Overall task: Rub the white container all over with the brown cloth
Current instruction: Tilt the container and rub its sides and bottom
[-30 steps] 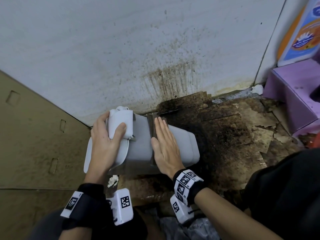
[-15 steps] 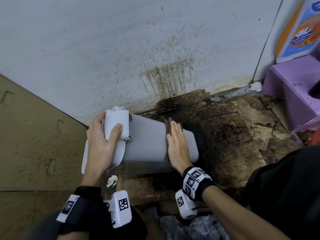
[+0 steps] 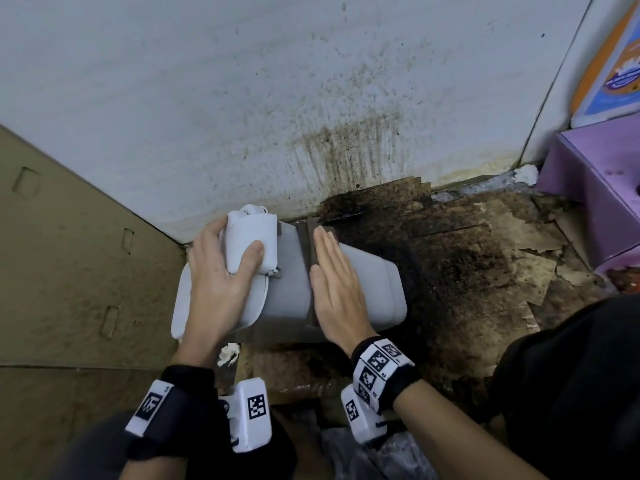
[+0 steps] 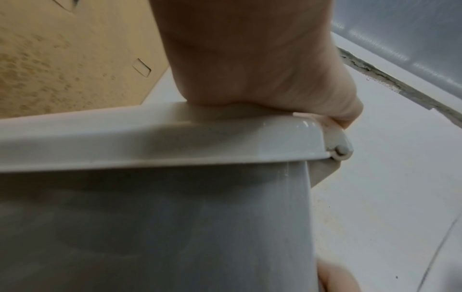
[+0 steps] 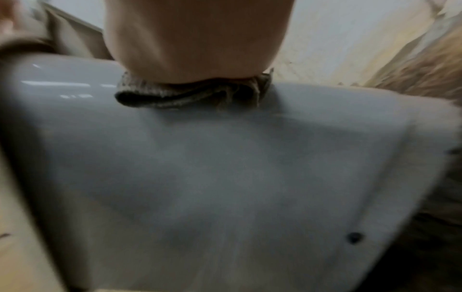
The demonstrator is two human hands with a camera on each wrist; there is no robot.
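I'm gripping the white container (image 3: pixel 287 289) at center frame with my left hand (image 3: pixel 221 275), flat right hand (image 3: pixel 337 289) pressing the brown cloth (image 3: pixel 306 244) onto it.

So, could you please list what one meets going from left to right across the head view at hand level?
Cardboard → left hand on the container's lid → brown cloth → right hand → container's base end → stained floor → purple box.

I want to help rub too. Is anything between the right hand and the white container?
Only the cloth. It lies folded under the flat right hand, pressed onto the container. Nothing else visible is in the way.
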